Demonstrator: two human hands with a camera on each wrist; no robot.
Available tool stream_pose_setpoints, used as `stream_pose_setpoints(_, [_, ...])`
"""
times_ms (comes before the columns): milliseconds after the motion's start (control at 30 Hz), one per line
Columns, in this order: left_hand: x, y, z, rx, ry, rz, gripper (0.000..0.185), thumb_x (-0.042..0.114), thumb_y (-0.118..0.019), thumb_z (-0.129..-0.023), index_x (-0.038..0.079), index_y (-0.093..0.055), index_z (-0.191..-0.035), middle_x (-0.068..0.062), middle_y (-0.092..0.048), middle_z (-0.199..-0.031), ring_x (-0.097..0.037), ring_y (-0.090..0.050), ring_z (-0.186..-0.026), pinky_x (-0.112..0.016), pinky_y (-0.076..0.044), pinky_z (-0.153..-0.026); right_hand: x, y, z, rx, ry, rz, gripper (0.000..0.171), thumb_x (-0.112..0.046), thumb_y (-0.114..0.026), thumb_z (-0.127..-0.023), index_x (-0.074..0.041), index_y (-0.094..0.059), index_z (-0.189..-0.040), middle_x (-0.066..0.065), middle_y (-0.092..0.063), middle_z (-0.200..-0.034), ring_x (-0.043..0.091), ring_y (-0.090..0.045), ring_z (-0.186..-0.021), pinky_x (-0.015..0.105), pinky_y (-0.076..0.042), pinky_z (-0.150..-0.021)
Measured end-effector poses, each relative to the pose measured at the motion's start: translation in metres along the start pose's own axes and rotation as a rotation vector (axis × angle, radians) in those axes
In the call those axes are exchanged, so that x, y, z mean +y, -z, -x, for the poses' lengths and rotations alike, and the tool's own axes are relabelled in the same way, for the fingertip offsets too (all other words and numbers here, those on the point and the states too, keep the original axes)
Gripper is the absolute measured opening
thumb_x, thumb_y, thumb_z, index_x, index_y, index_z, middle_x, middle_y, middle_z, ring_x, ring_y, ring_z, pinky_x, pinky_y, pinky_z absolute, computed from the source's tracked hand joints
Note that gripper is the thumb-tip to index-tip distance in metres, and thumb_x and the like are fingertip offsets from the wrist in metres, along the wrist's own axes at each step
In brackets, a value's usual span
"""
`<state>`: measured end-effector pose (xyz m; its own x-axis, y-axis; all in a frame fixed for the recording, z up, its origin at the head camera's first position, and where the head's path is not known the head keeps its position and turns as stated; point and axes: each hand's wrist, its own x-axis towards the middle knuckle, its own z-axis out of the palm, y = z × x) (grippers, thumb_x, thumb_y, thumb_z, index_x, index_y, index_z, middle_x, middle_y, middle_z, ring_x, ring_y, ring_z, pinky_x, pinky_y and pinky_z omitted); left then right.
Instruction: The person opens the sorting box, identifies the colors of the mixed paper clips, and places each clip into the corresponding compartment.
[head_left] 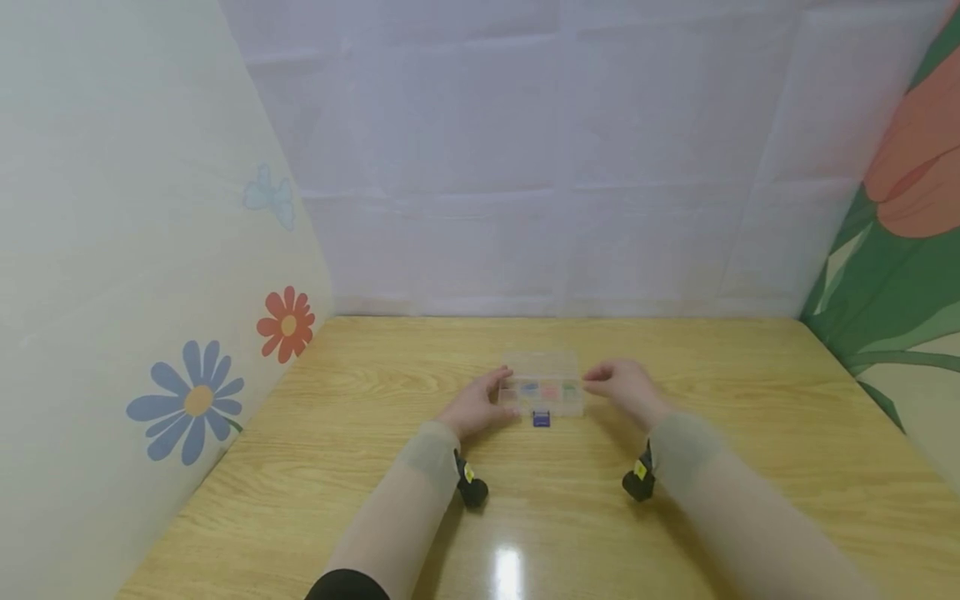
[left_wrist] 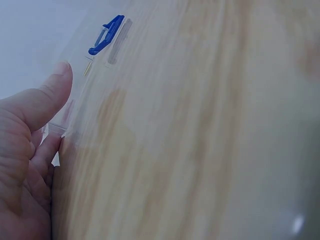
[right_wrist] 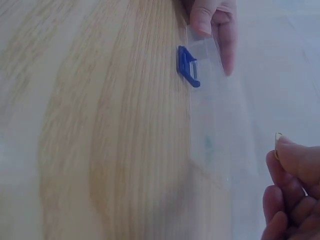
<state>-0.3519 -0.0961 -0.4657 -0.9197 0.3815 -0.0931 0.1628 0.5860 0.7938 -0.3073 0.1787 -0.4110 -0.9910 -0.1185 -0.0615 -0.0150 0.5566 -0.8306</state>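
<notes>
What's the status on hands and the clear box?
Left hand holds clear compartment box at its left end. Right hand at right end, grip unclear. Blue latch faces the person. Nothing in the way.

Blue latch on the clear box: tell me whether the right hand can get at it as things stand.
Probably yes. The blue latch faces the person on the clear box, with bare table before it; the right hand rests at the box's end, nothing between.

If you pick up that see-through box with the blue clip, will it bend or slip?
The clear plastic box probably stays stiff: its edges look straight between the left hand and the right hand. It seems light, with only small coloured bits inside. Its smooth walls could slip, and the blue latch looks undone, so the lid might swing.
</notes>
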Motion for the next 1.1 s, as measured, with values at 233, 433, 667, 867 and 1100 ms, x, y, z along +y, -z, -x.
stream_pose_setpoints(233, [0.0, 0.0, 0.001, -0.003, -0.004, -0.015, 0.083, 0.038, -0.079, -0.079, 0.029, -0.036, -0.149, 0.018, -0.023, -0.155, -0.015, -0.025, -0.142, -0.039, -0.019, -0.117, -0.005, -0.009, -0.003, 0.003, -0.009, 0.004, 0.025, -0.018, -0.065, -0.092, -0.002, -0.065, -0.111, 0.014, -0.065, -0.112, 0.032, -0.057, -0.107, 0.049, -0.046, -0.094])
stream_pose_setpoints(433, [0.001, 0.0, 0.0, -0.004, -0.005, -0.008, 0.083, 0.037, -0.079, -0.078, 0.027, -0.036, -0.149, 0.018, -0.022, -0.156, -0.016, -0.025, -0.142, -0.041, -0.019, -0.117, -0.009, -0.015, -0.007, 0.002, -0.008, 0.006, 0.022, -0.017, -0.066, -0.091, -0.004, -0.067, -0.108, 0.012, -0.066, -0.109, 0.029, -0.058, -0.104, 0.047, -0.047, -0.093])
stream_pose_setpoints(667, [0.0, 0.0, 0.0, -0.005, -0.002, -0.008, 0.084, 0.038, -0.079, -0.078, 0.028, -0.036, -0.149, 0.019, -0.021, -0.156, -0.015, -0.024, -0.142, -0.04, -0.018, -0.117, -0.013, -0.022, -0.009, -0.008, -0.022, 0.001, 0.019, -0.016, -0.067, -0.09, -0.007, -0.067, -0.106, 0.009, -0.066, -0.108, 0.027, -0.058, -0.103, 0.047, -0.047, -0.093])
stream_pose_setpoints(867, [-0.002, 0.0, -0.002, -0.009, -0.008, 0.009, 0.084, 0.037, -0.08, -0.077, 0.027, -0.036, -0.149, 0.017, -0.021, -0.156, -0.015, -0.024, -0.142, -0.039, -0.019, -0.116, -0.02, -0.031, -0.011, -0.012, -0.04, -0.016, 0.021, -0.017, -0.069, -0.089, -0.006, -0.068, -0.106, 0.008, -0.066, -0.106, 0.027, -0.057, -0.102, 0.045, -0.047, -0.092])
stream_pose_setpoints(1100, [-0.002, 0.0, -0.001, -0.003, -0.019, -0.002, 0.084, 0.04, -0.08, -0.077, 0.028, -0.037, -0.149, 0.016, -0.023, -0.156, -0.015, -0.025, -0.141, -0.041, -0.02, -0.116, -0.027, -0.045, -0.016, -0.009, -0.042, 0.007, 0.017, -0.017, -0.07, -0.088, -0.009, -0.069, -0.103, 0.005, -0.067, -0.103, 0.024, -0.058, -0.1, 0.044, -0.046, -0.094])
